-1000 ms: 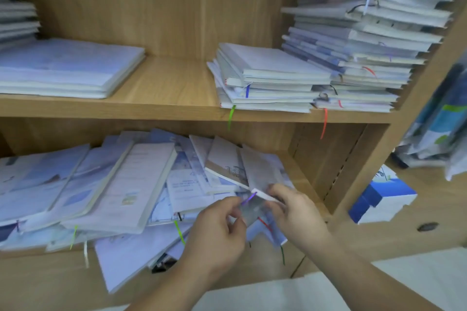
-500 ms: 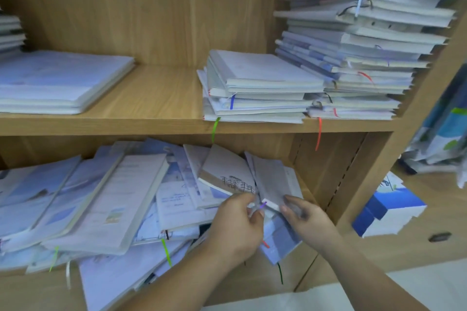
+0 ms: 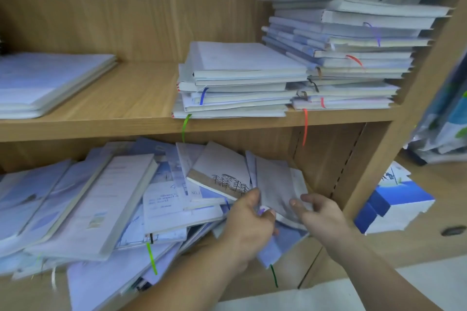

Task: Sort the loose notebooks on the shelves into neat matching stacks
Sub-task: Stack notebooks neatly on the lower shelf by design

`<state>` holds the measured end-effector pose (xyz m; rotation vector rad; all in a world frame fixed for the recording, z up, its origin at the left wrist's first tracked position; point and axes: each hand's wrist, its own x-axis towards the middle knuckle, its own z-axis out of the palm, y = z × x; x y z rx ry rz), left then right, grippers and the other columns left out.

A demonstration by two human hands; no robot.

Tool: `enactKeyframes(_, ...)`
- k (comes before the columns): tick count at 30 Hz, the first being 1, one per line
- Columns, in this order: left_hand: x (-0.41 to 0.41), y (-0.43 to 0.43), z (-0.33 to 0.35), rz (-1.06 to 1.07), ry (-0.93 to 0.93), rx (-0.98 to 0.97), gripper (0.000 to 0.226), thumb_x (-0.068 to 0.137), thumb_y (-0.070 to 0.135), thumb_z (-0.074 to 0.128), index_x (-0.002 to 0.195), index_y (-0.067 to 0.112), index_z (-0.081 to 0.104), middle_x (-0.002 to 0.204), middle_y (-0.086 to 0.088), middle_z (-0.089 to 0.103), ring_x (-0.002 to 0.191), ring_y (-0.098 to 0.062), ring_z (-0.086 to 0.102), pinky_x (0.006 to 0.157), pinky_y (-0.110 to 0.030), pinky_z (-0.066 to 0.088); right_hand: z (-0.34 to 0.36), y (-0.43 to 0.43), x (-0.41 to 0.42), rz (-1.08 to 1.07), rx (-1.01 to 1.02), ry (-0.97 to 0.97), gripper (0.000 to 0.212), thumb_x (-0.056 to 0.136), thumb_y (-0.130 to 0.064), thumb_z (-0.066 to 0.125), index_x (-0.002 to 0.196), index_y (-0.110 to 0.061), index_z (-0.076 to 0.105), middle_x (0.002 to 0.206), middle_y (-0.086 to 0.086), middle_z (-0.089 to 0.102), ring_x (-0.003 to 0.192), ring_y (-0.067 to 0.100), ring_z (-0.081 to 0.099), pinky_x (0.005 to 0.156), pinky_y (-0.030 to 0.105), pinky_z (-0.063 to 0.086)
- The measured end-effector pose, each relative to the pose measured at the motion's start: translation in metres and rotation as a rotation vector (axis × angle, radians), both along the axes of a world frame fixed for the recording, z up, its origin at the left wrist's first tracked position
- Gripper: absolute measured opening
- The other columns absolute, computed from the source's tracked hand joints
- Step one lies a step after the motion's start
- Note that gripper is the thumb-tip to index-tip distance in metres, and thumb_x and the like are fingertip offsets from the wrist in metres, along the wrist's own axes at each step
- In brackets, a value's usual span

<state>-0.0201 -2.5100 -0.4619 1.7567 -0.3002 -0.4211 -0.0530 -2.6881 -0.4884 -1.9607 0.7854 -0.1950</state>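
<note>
As it lies tilted at the right end of the jumbled pile [image 3: 106, 204] on the lower shelf [image 3: 242, 285], the pale notebook [image 3: 275, 184] is pinched at its near edge by the left hand [image 3: 249, 225]. The right hand [image 3: 321, 212] has its fingers [image 3: 294, 202] loosely apart and touches the cover, likely steadying it for lifting toward the upper stacks [image 3: 240, 78].

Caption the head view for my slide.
Left hand grips a pale notebook in the jumbled lower-shelf pile, right hand at its edge; neat stacks sit on the shelf above.

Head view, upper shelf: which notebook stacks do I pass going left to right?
low flat stack → mid-height stack → tall stack, which sits against the right side panel.
</note>
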Motion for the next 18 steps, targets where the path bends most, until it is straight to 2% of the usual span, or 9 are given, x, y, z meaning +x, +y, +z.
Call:
enactKeyframes(2,-0.010,0.006,-0.008,0.038,-0.086,0.035,0.023,0.098,0.014,0.061,0.085,0.032,0.059,0.089,0.024,0.073,0.079,-0.011,0.069,0.074,-0.029,0.059,0.007,0.002,-0.008,-0.003,-0.044,0.068,0.071,0.075,-0.064,0.076,0.130,-0.022,0.061,0.122,-0.001,0.063,0.104,0.020,0.063,0.098,0.040,0.053)
enactKeyframes(3,-0.013,0.008,-0.014,0.049,-0.158,0.096,0.015,0.096,0.021,0.063,0.083,0.029,0.060,0.093,0.015,0.074,0.086,-0.015,0.069,0.081,-0.035,0.059,0.010,0.003,-0.013,0.013,-0.070,0.111,0.078,0.071,-0.069,0.076,0.133,-0.023,0.060,0.123,-0.001,0.062,0.104,0.020,0.062,0.096,0.039,0.052)
enactKeyframes(4,-0.014,0.012,-0.019,0.046,-0.242,0.179,0.012,0.093,0.031,0.062,0.083,0.025,0.059,0.093,0.004,0.071,0.088,-0.018,0.067,0.082,-0.038,0.057,0.013,0.005,-0.018,0.039,-0.097,0.163,0.081,0.071,-0.070,0.075,0.136,-0.024,0.058,0.128,-0.001,0.061,0.105,0.020,0.059,0.094,0.035,0.051)
enactKeyframes(6,-0.012,0.015,-0.028,0.019,-0.391,0.382,0.026,0.087,0.044,0.054,0.088,0.019,0.060,0.090,-0.002,0.063,0.083,-0.019,0.061,0.077,-0.038,0.053,0.017,0.011,-0.028,0.062,-0.102,0.214,0.076,0.080,-0.062,0.074,0.142,-0.023,0.053,0.138,0.001,0.057,0.108,0.022,0.056,0.089,0.028,0.045)
enactKeyframes(9,-0.014,0.011,-0.028,-0.014,-0.263,0.348,0.030,0.083,0.044,0.051,0.103,0.025,0.064,0.091,0.003,0.072,0.083,-0.018,0.068,0.079,-0.039,0.058,0.017,0.015,-0.037,0.044,-0.139,0.216,0.066,0.089,-0.052,0.069,0.145,-0.023,0.051,0.145,0.004,0.053,0.125,0.025,0.053,0.086,0.023,0.037)
enactKeyframes(12,-0.014,0.000,-0.024,0.035,-0.041,0.153,0.025,0.085,0.032,0.059,0.109,0.036,0.059,0.093,0.011,0.075,0.086,-0.011,0.072,0.084,-0.034,0.060,0.017,0.014,-0.040,0.001,-0.115,0.216,0.059,0.090,-0.049,0.068,0.140,-0.020,0.055,0.140,0.007,0.057,0.122,0.027,0.055,0.086,0.024,0.038)
enactKeyframes(14,-0.015,-0.006,-0.007,0.063,0.109,0.014,0.026,0.088,0.017,0.061,0.110,0.030,0.058,0.087,0.012,0.072,0.077,-0.007,0.069,0.067,-0.022,0.054,0.016,0.013,-0.040,-0.047,-0.057,0.177,0.065,0.080,-0.057,0.071,0.132,-0.020,0.059,0.125,0.007,0.064,0.111,0.028,0.060,0.088,0.029,0.045)
enactKeyframes(16,-0.012,-0.006,0.009,0.072,0.149,0.025,0.010,0.087,0.017,0.062,0.097,0.020,0.062,0.072,0.007,0.066,0.062,-0.012,0.060,0.047,-0.020,0.041,0.017,0.011,-0.039,-0.084,-0.044,0.141,0.061,0.077,-0.057,0.073,0.125,-0.022,0.059,0.111,0.004,0.064,0.101,0.027,0.061,0.089,0.035,0.050)
enactKeyframes(18,-0.009,0.002,0.018,0.043,0.139,0.047,0.006,0.086,0.019,0.062,0.089,0.015,0.066,0.069,0.001,0.067,0.062,-0.016,0.060,0.043,-0.020,0.035,0.021,0.010,-0.039,-0.074,-0.077,0.107,0.047,0.084,-0.048,0.072,0.123,-0.026,0.056,0.104,0.000,0.059,0.099,0.026,0.058,0.088,0.036,0.050)
